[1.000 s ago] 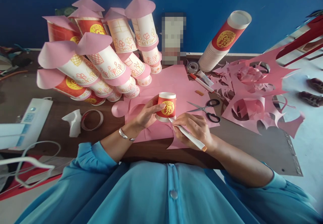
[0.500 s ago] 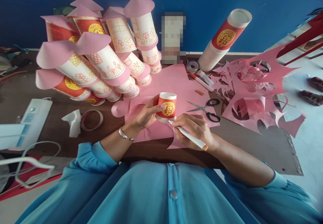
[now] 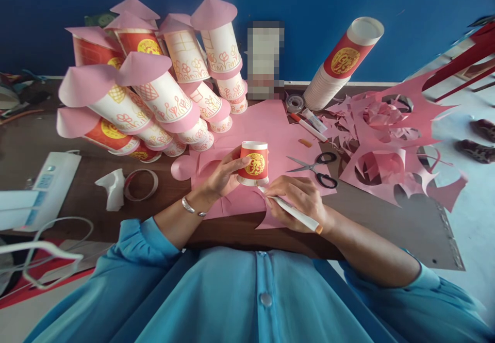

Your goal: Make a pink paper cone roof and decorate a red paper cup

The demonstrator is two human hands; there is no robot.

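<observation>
My left hand [image 3: 225, 174] grips a red paper cup [image 3: 254, 160] with a round yellow emblem, thumb on its front and the other fingers behind. The cup is upside down, its white rim lowest. In my right hand [image 3: 296, 201] is a marker pen [image 3: 294, 213] with a white barrel and an orange end; its tip is at the cup's lower rim, and I cannot tell whether it touches. Both hands are above pink paper [image 3: 247, 205]. Scissors [image 3: 313, 168] with black handles lie spread open just beyond my right hand.
Paper-cup towers with pink cone roofs [image 3: 145, 67] crowd the back left. A tall cup stack [image 3: 328, 85] leans by the blue wall, near clear tape [image 3: 295, 102] and a red-and-white marker [image 3: 308, 127]. Pink paper scraps [image 3: 386, 142] cover the right. A tape roll [image 3: 141, 184] lies left.
The cup has turned and shifted slightly left in my left hand. The marker's tip has moved a little away from the emblem, down along the rim.
</observation>
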